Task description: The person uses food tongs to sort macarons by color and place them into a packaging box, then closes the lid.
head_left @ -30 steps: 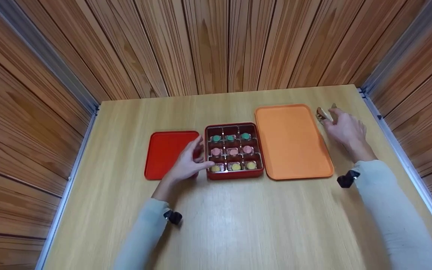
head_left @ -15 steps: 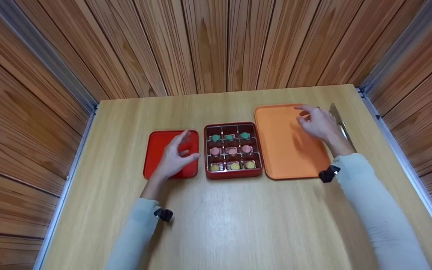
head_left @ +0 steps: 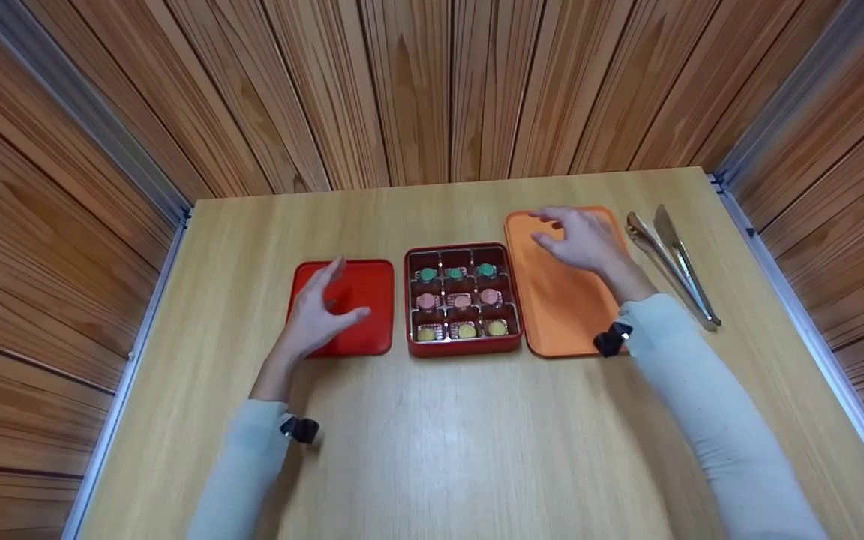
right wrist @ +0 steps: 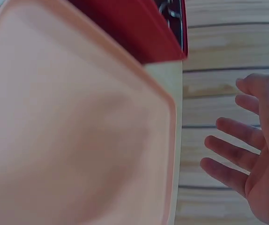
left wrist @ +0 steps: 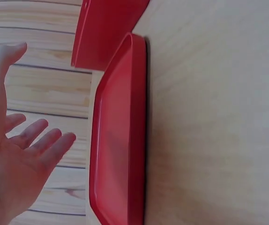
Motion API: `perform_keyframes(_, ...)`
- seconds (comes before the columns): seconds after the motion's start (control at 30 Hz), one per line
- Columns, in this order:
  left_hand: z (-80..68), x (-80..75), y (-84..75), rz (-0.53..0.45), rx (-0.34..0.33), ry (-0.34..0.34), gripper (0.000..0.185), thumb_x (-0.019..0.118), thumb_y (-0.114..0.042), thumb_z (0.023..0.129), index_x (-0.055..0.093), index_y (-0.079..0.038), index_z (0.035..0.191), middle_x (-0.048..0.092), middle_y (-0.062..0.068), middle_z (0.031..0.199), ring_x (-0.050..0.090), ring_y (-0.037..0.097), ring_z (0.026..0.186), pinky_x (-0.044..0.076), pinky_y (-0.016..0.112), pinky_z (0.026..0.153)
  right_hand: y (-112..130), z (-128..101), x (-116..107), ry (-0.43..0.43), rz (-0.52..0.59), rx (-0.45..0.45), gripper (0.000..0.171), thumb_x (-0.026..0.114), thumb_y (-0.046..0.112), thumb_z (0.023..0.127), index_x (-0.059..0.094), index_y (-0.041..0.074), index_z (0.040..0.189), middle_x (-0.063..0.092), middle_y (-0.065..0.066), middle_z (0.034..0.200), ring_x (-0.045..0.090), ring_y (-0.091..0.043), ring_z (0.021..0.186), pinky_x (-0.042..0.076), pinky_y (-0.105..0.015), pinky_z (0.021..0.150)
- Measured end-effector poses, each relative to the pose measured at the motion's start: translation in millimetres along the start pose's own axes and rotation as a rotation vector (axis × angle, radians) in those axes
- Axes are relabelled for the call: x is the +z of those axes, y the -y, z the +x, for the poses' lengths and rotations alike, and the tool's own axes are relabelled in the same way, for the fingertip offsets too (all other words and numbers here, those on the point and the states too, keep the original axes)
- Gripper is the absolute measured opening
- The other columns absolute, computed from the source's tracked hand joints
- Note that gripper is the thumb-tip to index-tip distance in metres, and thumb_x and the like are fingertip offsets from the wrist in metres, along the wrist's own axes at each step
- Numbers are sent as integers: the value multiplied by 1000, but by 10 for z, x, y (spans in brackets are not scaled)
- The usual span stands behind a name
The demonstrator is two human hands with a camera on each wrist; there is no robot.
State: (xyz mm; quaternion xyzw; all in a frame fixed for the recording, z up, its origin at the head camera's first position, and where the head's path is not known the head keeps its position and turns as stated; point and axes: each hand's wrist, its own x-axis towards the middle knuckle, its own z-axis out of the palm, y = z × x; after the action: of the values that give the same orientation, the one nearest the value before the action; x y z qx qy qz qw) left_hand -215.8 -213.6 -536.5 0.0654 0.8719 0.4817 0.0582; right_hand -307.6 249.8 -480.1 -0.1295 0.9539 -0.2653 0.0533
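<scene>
In the head view, a dark red box (head_left: pixel 465 349) divided into compartments stands mid-table. It holds rows of small round pieces: green (head_left: pixel 455 273) at the back, pink (head_left: pixel 462 301) in the middle, yellow (head_left: pixel 466 331) in front. My left hand (head_left: pixel 312 315) hovers over the left part of a shallow red tray or lid (head_left: pixel 368 300), thumb and fingers spread, holding nothing. Above the orange tray (head_left: pixel 552 322) is my right hand (head_left: pixel 582 238), also with nothing in it. Both wrist views show the fingers loosely extended, apart from the red tray (left wrist: pixel 113 145) and orange tray (right wrist: pixel 45 117).
Metal tongs (head_left: pixel 668 262) and a knife (head_left: pixel 678 244) lie side by side on the wooden table (head_left: pixel 432 450), right of the orange tray. Wood-panelled walls (head_left: pixel 417 90) stand behind and at both sides.
My right hand has let go of the tongs, which now lie beside the knife, and moved left over the orange tray. My left hand has moved left from the box to above the red tray.
</scene>
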Motion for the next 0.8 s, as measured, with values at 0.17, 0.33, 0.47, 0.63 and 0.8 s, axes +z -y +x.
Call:
perform_keyframes(0.17,-61,-82,132,51,-26,-25,105,88,-37,95,28,-23,180,32,14,184,35,41,167,39,73,133,205,131,136,23,23,-34,53,64,37,114,61,14,162,59,-17,170,56,-47,156,48,-70,125)
perform_keyframes(0.33,-152,-148,260,90,-35,-47,107,88,-37,94,27,-18,180,29,15,185,32,43,169,37,75,134,431,256,293,43,47,-73,55,67,41,113,62,16,162,58,-16,171,53,-45,160,46,-68,129)
perform_keyframes(0.47,-227,-209,350,150,-64,-62,110,90,-37,93,26,-15,180,27,18,185,31,44,169,40,74,132,606,332,425,80,68,-96,57,69,44,112,62,16,162,57,-15,172,52,-43,161,44,-66,132)
perform_keyframes(0.63,-333,-297,447,199,-103,-77,110,89,-39,95,23,-14,180,26,19,186,31,44,168,41,72,132,825,430,575,104,69,-122,60,69,47,112,61,16,162,58,-15,171,53,-40,161,44,-63,133)
perform_keyframes(0.8,-464,-370,503,262,-133,-96,114,89,-40,92,23,-13,181,23,20,186,29,46,169,40,74,132,1036,525,728,113,57,-157,59,68,48,112,63,16,161,60,-13,169,55,-38,160,46,-59,132)
